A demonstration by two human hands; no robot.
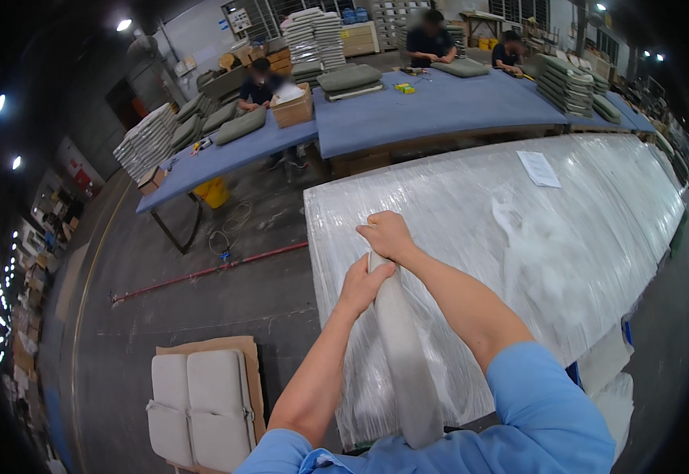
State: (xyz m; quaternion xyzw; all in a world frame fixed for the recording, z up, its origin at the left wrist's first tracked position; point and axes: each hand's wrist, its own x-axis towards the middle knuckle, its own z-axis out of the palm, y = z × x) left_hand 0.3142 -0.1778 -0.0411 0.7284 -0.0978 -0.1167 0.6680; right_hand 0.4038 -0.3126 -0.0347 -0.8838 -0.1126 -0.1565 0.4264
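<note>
A long light-grey cushion (405, 355) stands on its narrow edge, running from my body out over a plastic-wrapped stack. My left hand (364, 286) is closed around the cushion's far end from the left side, thumb on top. Just beyond it, my right hand (388, 235) is a closed fist at the very tip of the cushion; exactly which bit of the cushion it grips is hidden under the fingers. Beneath both hands lies the shiny clear plastic wrap (447, 205) covering the large flat stack.
A white paper sheet (539, 169) and loose clear film (546, 261) lie on the wrap. Grey cushions (202, 403) on cardboard rest at lower left. Beyond are blue tables (439, 107) with green cushions (350, 77), a cardboard box (293, 107) and several people. A red pole (210, 271) crosses the floor.
</note>
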